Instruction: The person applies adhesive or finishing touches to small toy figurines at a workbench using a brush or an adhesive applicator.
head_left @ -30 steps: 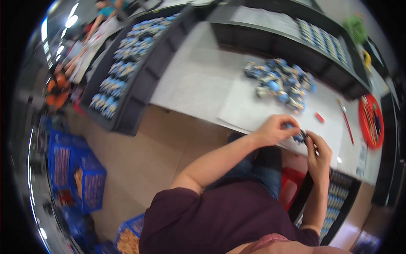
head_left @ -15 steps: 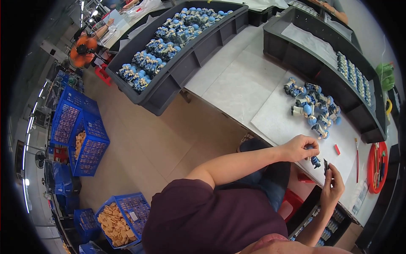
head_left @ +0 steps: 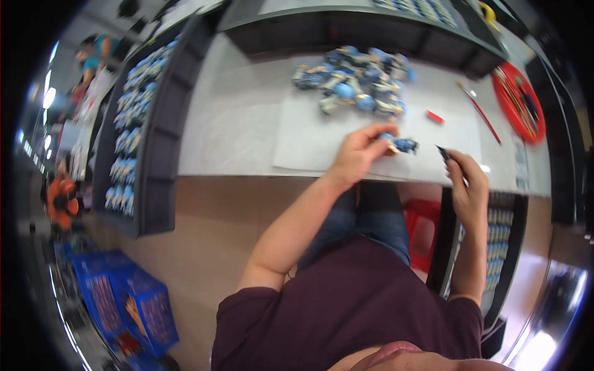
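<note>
My left hand (head_left: 359,154) pinches a small toy figurine (head_left: 405,146) with a blue head and dark blue clothing. It is held sideways above the white sheet (head_left: 303,139), near the table's front edge. To its right, my right hand (head_left: 469,180) grips a short black tool (head_left: 443,153) with a pointed tip; blur hides its exact kind. A gap separates that tip from the figurine. Beyond my left hand lies a loose heap of similar blue-headed figurines (head_left: 365,80).
A red block (head_left: 435,117) and a red-handled brush (head_left: 486,117) lie to the right, beside a red tray (head_left: 506,102) of tools. Grey bins (head_left: 371,34) border the far side, with another grey bin (head_left: 164,157) at left. A red stool (head_left: 424,232) stands below the table.
The whole view has swung round with my head, so the table now lies straight ahead. Both hands keep hold of the figurine and the black tool, still apart from each other.
</note>
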### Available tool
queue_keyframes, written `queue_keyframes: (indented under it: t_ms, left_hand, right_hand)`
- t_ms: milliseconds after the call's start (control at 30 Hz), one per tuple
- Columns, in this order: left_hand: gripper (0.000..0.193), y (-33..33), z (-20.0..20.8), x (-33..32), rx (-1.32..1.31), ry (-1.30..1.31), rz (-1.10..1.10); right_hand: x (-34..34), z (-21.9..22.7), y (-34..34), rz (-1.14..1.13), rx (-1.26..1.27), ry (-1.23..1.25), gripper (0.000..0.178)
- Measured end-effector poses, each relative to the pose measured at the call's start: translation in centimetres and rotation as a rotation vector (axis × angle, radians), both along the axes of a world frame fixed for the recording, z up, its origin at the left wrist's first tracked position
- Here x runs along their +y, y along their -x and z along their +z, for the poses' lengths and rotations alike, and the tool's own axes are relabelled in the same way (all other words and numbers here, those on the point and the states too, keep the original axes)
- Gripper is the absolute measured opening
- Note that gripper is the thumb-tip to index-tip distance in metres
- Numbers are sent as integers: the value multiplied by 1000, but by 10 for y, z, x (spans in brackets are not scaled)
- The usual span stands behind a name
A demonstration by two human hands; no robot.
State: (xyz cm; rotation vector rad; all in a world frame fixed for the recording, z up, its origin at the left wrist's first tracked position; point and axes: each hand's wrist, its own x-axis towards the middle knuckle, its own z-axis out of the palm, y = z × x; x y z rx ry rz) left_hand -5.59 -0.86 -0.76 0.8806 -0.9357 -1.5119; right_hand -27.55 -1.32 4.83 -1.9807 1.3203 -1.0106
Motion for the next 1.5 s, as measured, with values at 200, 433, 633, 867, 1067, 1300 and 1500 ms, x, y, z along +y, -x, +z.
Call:
queue_keyframes:
  t_ms: [200,433,633,867,1067,1300,1500]
  left_hand:
    - [30,4,7,-1,6,-22,-25]
    - [28,6,8,1,-71,18,-25]
    - [27,8,8,1,-135,20,-2]
    - [27,8,6,1,-120,29,15]
    - [27,9,7,1,-125,43,6]
    - [28,9,8,2,-141,40,10]
    - [28,10,9,2,-158,46,7]
  right_hand:
    - [-4,-3,-7,41,105,167,14]
    - [-1,-3,-20,94,322,425,18]
    - [-5,-7,-26,61,410,523,16]
    - [-9,-9,-29,40,474,554,19]
    - [-14,-14,-28,58,441,589,20]
    - [-15,-18,-28,41,416,591,21]
    - [-16,-19,-28,25,428,611,23]
